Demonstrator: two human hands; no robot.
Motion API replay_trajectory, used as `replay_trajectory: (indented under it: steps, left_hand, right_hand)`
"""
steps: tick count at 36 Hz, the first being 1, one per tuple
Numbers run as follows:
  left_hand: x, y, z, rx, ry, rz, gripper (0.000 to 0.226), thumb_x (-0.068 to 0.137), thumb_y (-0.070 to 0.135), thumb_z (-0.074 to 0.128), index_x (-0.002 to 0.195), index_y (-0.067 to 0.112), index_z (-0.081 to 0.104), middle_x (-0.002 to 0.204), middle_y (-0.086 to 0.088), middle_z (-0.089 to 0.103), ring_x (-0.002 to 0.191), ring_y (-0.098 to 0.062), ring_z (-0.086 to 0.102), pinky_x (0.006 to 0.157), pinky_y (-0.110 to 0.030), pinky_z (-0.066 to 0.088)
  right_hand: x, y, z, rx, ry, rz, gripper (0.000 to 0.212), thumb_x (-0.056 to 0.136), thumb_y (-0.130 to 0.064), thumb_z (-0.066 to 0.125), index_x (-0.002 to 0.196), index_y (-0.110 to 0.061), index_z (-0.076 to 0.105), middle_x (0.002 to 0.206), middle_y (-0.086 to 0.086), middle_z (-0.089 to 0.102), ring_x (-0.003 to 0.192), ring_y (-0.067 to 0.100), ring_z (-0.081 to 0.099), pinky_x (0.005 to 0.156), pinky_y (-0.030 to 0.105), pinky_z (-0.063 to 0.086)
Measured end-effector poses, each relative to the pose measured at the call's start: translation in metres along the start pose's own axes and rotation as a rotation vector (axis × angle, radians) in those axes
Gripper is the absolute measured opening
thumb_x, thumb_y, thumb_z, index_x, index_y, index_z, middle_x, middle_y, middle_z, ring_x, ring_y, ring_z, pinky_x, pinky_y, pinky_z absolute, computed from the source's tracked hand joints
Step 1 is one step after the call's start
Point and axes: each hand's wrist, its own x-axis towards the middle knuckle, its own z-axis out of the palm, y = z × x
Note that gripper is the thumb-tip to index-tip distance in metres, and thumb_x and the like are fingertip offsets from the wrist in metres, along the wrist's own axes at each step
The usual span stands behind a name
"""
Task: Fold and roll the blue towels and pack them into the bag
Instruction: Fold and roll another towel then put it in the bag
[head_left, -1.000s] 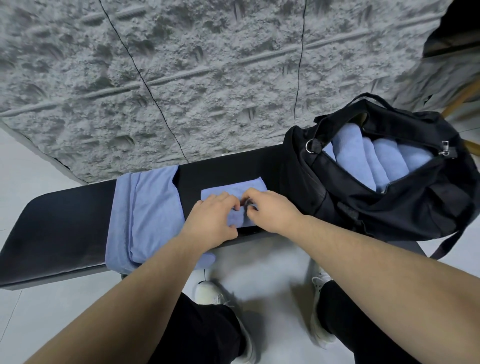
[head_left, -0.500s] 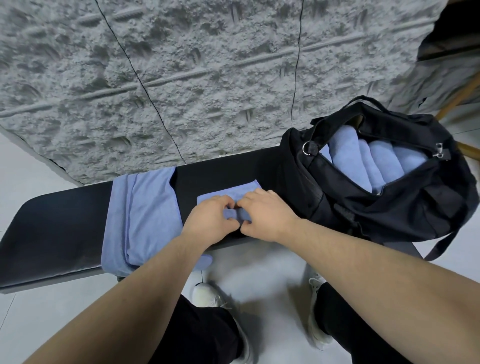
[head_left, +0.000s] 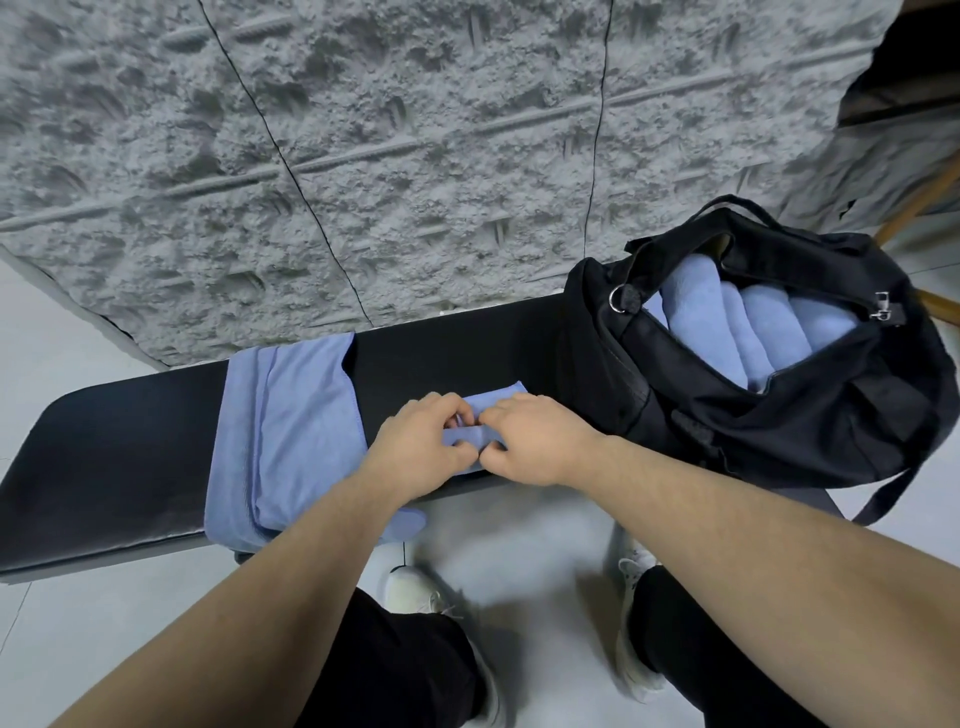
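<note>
Two hands meet in the middle of the frame, on a small blue towel (head_left: 501, 396) that lies on the black table (head_left: 119, 452). The left hand (head_left: 421, 447) has its fingers curled round the near part of the towel, and the right hand (head_left: 535, 441) pinches it right beside the left one. Both grips are closed tight on the cloth, thumbs almost touching. Only a small flat corner of the towel peeks out past the fingers.

To the left of the hands, a pile of blue towels (head_left: 291, 431) lies across the table, and its near edge hangs over the front.

At the right of the frame a black bag (head_left: 779, 415) sits on the table, open at the top. Rolled blue towels (head_left: 753, 332) lie side by side inside it.

Behind the table is a rough grey wall (head_left: 415, 156). At the bottom are two white shoes (head_left: 415, 587) on a pale floor (head_left: 52, 649).
</note>
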Motion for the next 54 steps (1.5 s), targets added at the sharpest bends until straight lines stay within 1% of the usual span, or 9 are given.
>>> replay_trajectory:
  steps: [7,12,17,21,27,36,41,46,54]
  left_hand:
    - [-0.001,0.003,0.004,0.219,0.022,-0.03,0.009,0.094,0.03,0.045,0.102,0.027,0.048,0.1,0.009,0.045,0.094,-0.017,0.039,0.082,-0.034,0.031]
    - [0.003,0.003,0.007,0.281,0.043,-0.034,0.013,0.095,0.027,0.043,0.106,0.024,0.046,0.103,0.009,0.036,0.095,-0.015,0.03,0.084,-0.033,0.024]
    - [0.009,0.002,0.004,0.207,0.046,-0.054,0.022,0.091,0.022,0.045,0.111,0.03,0.05,0.107,0.012,0.036,0.097,-0.012,0.029,0.084,-0.03,0.021]
    - [0.012,0.002,0.004,0.128,0.104,-0.07,0.022,0.086,0.017,0.051,0.099,0.034,0.049,0.105,0.014,0.04,0.097,-0.01,0.03,0.083,-0.029,0.02]
    - [0.013,0.002,0.003,0.071,0.16,-0.065,0.018,0.084,0.017,0.055,0.089,0.034,0.05,0.101,0.013,0.048,0.097,-0.013,0.038,0.082,-0.029,0.023]
    - [0.008,-0.003,-0.006,0.095,0.073,-0.013,0.001,0.086,0.027,0.056,0.085,0.028,0.056,0.089,0.011,0.054,0.086,-0.015,0.051,0.084,-0.039,0.044]
    - [0.002,-0.001,-0.013,0.118,-0.119,-0.006,0.025,0.074,0.049,0.057,0.094,0.034,0.053,0.095,0.015,0.051,0.091,-0.012,0.051,0.085,-0.036,0.041]
    - [0.0,-0.003,-0.012,0.238,-0.142,0.017,0.031,0.076,0.039,0.066,0.102,0.039,0.05,0.105,0.019,0.044,0.099,-0.01,0.042,0.086,-0.033,0.034]
    - [0.0,0.0,-0.015,0.02,-0.113,-0.079,0.017,0.06,0.054,0.053,0.077,0.056,0.057,0.102,0.016,0.051,0.102,-0.009,0.05,0.095,-0.041,0.045]
  right_hand:
    - [0.002,-0.002,0.001,-0.004,0.033,0.033,0.028,0.095,-0.032,0.043,0.115,-0.017,0.056,0.105,0.002,0.062,0.089,0.017,0.041,0.077,0.032,0.03]
    - [-0.001,0.001,0.004,0.019,0.143,0.009,0.03,0.091,-0.032,0.047,0.12,-0.023,0.05,0.114,-0.005,0.058,0.104,0.02,0.048,0.086,0.038,0.038]
    - [-0.003,0.007,0.002,-0.038,0.296,-0.082,0.025,0.088,-0.03,0.055,0.111,-0.023,0.06,0.108,-0.004,0.056,0.099,0.021,0.047,0.08,0.035,0.035]
    - [-0.006,0.011,-0.003,-0.032,0.214,-0.126,0.037,0.08,-0.038,0.061,0.116,-0.029,0.059,0.111,-0.008,0.054,0.102,0.018,0.044,0.086,0.036,0.036]
    - [-0.003,0.012,0.001,-0.048,0.158,-0.107,0.049,0.08,-0.03,0.06,0.128,-0.03,0.052,0.122,-0.013,0.053,0.108,0.017,0.043,0.082,0.031,0.028]
    - [0.002,0.008,0.0,0.143,0.066,-0.024,0.036,0.08,-0.033,0.061,0.114,-0.027,0.054,0.099,-0.01,0.061,0.091,0.019,0.051,0.076,0.031,0.041]
    - [0.001,0.009,0.001,0.163,0.029,0.029,0.031,0.084,-0.037,0.059,0.112,-0.027,0.053,0.093,-0.003,0.063,0.084,0.018,0.052,0.067,0.03,0.033]
    - [0.0,0.005,-0.002,0.178,0.015,0.086,0.029,0.086,-0.039,0.056,0.112,-0.024,0.054,0.086,-0.003,0.06,0.08,0.019,0.054,0.065,0.031,0.035]
    - [-0.002,0.007,0.002,0.031,0.098,0.021,0.033,0.087,-0.042,0.05,0.117,-0.027,0.052,0.113,-0.01,0.054,0.103,0.016,0.043,0.083,0.034,0.033]
